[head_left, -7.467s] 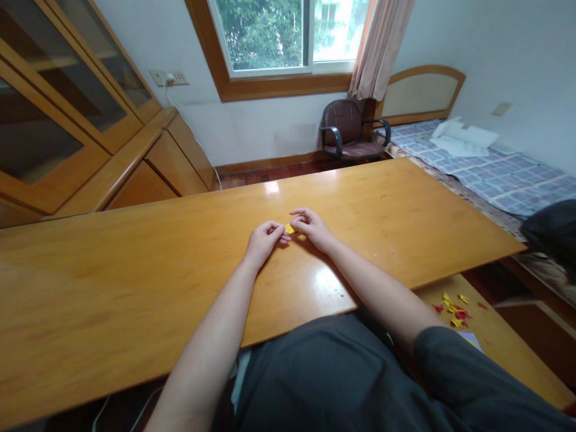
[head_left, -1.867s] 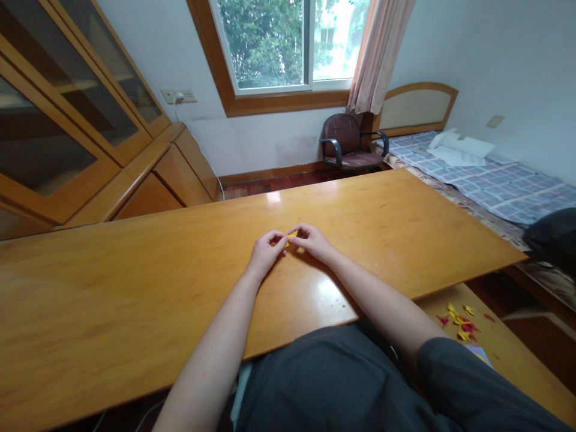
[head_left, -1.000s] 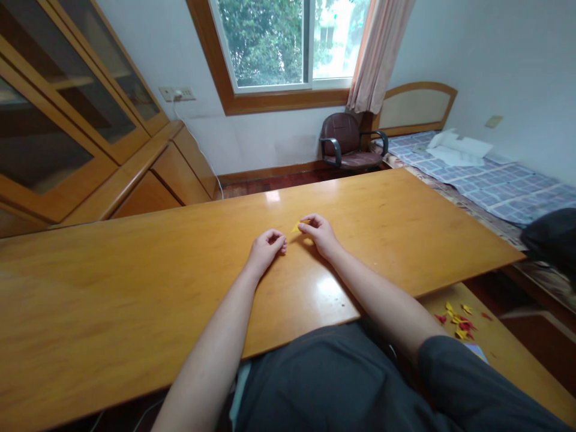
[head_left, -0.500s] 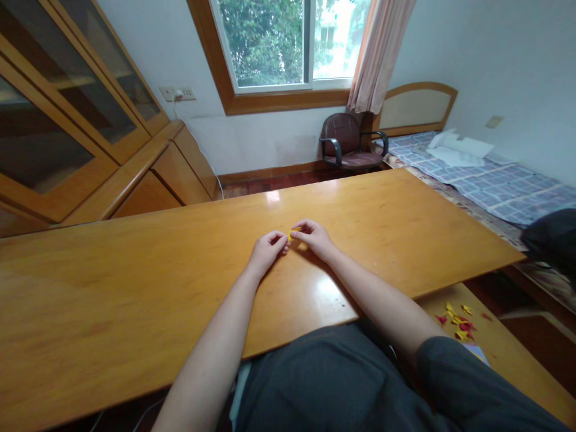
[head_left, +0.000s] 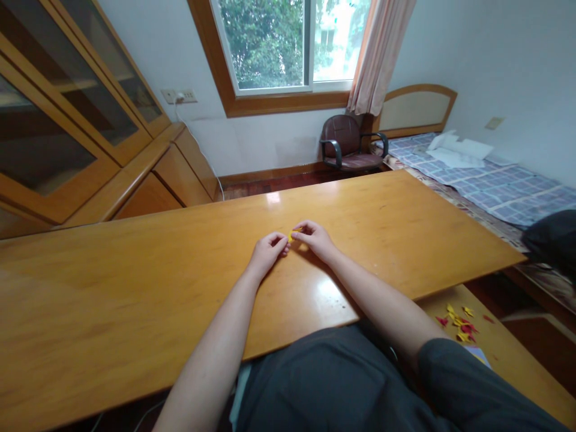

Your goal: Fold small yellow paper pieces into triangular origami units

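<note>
A small yellow piece of folded paper [head_left: 291, 236] is pinched between my two hands, just above the middle of the wooden table [head_left: 157, 288]. My left hand [head_left: 270, 249] grips its left side between thumb and fingers. On the other side, the thumb and fingers of my right hand [head_left: 312, 238] close on it too. Fingertips cover much of the paper, so its exact shape cannot be made out.
At the lower right, a lower wooden surface [head_left: 517, 366] carries several small yellow and red folded paper pieces [head_left: 465, 327]. A brown armchair [head_left: 344, 144] stands beyond the table, beside a bed [head_left: 508, 186]. Along the left runs a glass-doored cabinet [head_left: 148, 192].
</note>
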The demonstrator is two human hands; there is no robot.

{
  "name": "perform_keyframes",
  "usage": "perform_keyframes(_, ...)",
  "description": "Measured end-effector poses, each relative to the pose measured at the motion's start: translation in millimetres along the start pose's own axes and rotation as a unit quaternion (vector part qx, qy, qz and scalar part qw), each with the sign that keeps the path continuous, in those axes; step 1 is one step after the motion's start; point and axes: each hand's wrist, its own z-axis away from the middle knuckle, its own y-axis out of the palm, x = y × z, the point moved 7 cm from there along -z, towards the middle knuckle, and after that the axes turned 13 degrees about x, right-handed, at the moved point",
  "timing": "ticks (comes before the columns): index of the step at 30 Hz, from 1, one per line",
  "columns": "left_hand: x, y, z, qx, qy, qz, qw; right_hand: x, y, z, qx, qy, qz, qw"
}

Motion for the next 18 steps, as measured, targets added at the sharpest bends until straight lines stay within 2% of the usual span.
perform_keyframes(18, 2.3, -1.4, 0.0, -0.005, -0.002, -0.020, 1.000, -3.4, -0.9, -1.4, -0.001, -0.003, -0.015, 1.000)
